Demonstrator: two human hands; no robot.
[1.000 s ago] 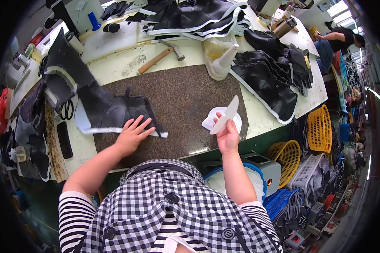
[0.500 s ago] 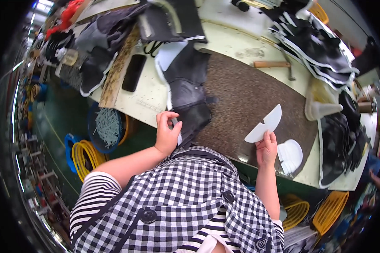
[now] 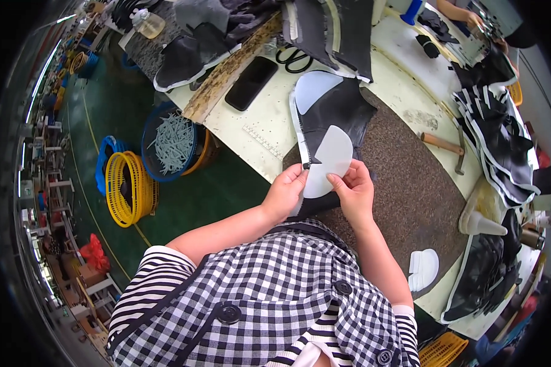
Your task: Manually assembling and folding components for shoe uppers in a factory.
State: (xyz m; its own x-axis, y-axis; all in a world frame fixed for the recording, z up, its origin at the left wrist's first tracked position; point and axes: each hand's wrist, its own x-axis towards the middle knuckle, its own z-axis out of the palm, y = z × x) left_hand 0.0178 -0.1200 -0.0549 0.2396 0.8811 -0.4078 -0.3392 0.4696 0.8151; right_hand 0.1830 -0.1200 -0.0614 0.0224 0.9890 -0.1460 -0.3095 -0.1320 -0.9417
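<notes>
Here, ruler-like marks (image 3: 262,140), hand-held white piece (image 3: 332,151)

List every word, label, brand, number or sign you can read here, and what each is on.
None can be read.
Marks along the table: too faint and small to read.
Phone: dark, no text showing.
Held white piece: no text visible.
Bottle: too small to tell if it is labelled.
</notes>
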